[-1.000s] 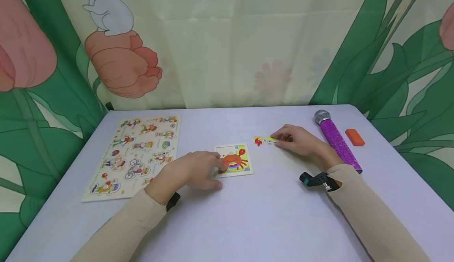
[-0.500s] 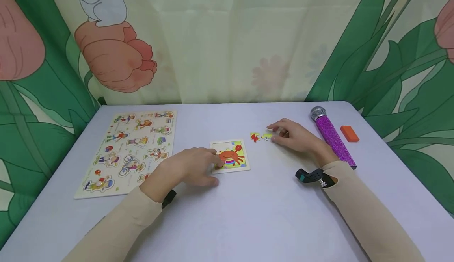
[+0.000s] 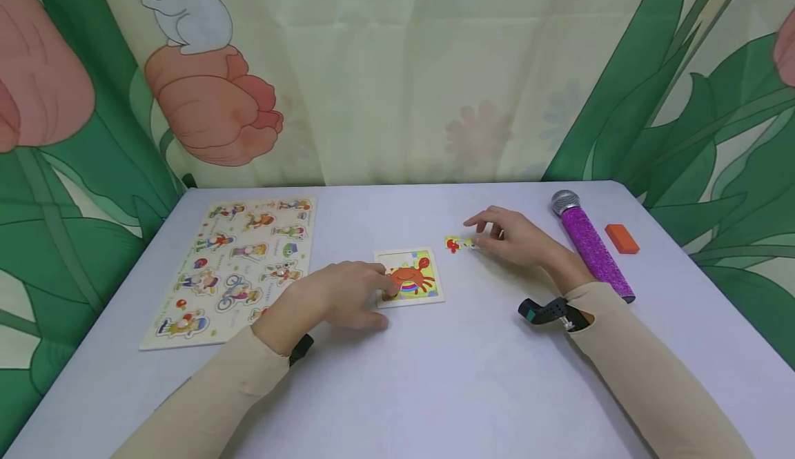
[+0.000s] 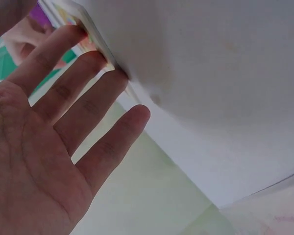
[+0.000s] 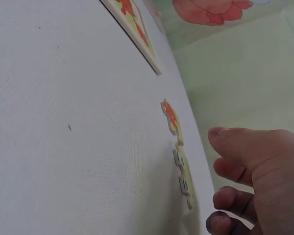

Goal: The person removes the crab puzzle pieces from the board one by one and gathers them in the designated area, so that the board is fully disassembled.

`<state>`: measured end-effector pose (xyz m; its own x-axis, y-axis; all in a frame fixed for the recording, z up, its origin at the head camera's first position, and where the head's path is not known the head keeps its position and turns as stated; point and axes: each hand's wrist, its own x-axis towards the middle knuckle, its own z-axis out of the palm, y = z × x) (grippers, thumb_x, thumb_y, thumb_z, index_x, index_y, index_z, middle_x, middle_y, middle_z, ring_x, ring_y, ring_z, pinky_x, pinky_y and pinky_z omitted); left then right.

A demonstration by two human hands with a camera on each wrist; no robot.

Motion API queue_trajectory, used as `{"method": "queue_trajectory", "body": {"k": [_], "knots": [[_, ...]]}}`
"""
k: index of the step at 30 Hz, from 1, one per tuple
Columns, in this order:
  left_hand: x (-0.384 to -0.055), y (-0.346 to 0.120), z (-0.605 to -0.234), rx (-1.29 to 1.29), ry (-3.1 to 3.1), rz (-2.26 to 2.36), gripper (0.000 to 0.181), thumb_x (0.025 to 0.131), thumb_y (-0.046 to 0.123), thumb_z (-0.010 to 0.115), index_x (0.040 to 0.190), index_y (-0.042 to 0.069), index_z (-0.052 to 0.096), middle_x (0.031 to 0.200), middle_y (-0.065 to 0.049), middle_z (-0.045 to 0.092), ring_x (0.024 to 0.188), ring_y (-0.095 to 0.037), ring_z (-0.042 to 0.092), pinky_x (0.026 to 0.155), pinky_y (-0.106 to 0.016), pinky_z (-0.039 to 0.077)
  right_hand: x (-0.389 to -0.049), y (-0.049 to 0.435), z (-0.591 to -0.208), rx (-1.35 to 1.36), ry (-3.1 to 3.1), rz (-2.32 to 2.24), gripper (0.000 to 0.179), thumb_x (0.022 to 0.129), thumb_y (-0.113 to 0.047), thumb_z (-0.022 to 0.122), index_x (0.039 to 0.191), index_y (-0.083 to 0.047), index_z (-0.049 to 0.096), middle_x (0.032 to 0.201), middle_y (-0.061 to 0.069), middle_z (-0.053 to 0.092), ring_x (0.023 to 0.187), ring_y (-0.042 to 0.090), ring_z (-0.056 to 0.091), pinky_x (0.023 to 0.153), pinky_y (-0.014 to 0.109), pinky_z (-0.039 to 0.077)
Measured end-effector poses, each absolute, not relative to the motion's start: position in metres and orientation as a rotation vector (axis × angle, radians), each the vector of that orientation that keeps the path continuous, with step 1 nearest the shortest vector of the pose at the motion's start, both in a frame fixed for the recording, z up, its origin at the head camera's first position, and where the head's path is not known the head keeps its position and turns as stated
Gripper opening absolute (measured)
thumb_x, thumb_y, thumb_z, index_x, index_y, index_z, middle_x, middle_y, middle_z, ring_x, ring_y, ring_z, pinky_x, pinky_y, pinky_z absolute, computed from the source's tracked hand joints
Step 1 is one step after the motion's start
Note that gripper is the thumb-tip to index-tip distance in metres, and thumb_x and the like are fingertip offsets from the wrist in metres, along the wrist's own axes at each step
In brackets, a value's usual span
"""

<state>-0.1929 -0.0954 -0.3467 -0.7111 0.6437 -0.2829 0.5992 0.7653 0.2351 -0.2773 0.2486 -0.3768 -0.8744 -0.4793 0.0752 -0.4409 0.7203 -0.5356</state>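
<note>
Crab puzzle lies flat on the white table; its thin, stiff board looks light, best steadied by the rim. At its nine o'clock, the left hand has fingers extended, tips touching it, gripping nothing. At two o'clock lie a red-printed piece and a yellow piece, probably light and apt to slide, easiest pinched by opposite edges. Just past these, at three o'clock, hovers the right hand, fingers loosely bent, holding nothing.

**Pale bench before a flowered backdrop**

At ten o'clock lies a cream board of small cartoon figures; at two, a glittery purple microphone, silver head pointing to eleven, with an orange block beside it.
</note>
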Motion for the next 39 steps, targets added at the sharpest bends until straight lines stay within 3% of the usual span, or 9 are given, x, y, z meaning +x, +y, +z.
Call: {"method": "queue_trajectory", "body": {"k": [7,13,23,30,39], "knots": [[-0.194,-0.090,-0.344,0.976,2.602,0.133,0.037,0.089,0.044,0.077,0.122,0.028,0.071,0.115,0.007,0.061,0.099,-0.015,0.056,0.095,-0.039,0.051,-0.276,0.234,-0.375,-0.976,2.792,-0.957,0.035,0.097,-0.012,0.071,0.131,-0.008,0.068,0.107,0.003,0.064,0.082,0.017,0.061,0.074,0.030,0.055],[-0.192,-0.091,-0.341,0.924,2.618,0.113,0.040,0.090,0.045,0.077,0.126,0.029,0.070,0.128,0.004,0.062,0.112,-0.017,0.059,0.105,-0.043,0.048,-0.279,0.216,-0.375,-1.054,2.728,-0.994,0.034,0.096,-0.011,0.072,0.130,-0.009,0.068,0.106,0.001,0.065,0.082,0.015,0.062,0.075,0.029,0.055],[-0.194,-0.090,-0.343,0.932,2.611,0.109,0.043,0.090,0.046,0.076,0.128,0.027,0.070,0.134,0.002,0.062,0.122,-0.020,0.059,0.109,-0.045,0.047,-0.277,0.189,-0.375,-1.021,2.679,-0.941,0.032,0.098,-0.019,0.071,0.129,-0.013,0.070,0.107,-0.003,0.065,0.085,0.017,0.060,0.079,0.033,0.053],[-0.192,-0.089,-0.344,0.922,2.619,0.109,0.042,0.090,0.044,0.076,0.128,0.029,0.070,0.122,0.006,0.062,0.110,-0.016,0.060,0.102,-0.042,0.050,-0.278,0.183,-0.379,-1.049,2.663,-0.911,0.028,0.098,-0.017,0.070,0.127,-0.015,0.071,0.104,-0.006,0.064,0.082,0.018,0.058,0.077,0.031,0.051],[-0.195,-0.090,-0.344,0.927,2.623,0.135,0.039,0.091,0.043,0.076,0.127,0.029,0.071,0.129,0.004,0.063,0.116,-0.018,0.059,0.105,-0.043,0.049,-0.278,0.170,-0.377,-1.156,2.580,-0.891,0.023,0.097,-0.014,0.070,0.119,-0.015,0.075,0.107,0.000,0.063,0.082,0.014,0.061,0.077,0.031,0.052]]}}
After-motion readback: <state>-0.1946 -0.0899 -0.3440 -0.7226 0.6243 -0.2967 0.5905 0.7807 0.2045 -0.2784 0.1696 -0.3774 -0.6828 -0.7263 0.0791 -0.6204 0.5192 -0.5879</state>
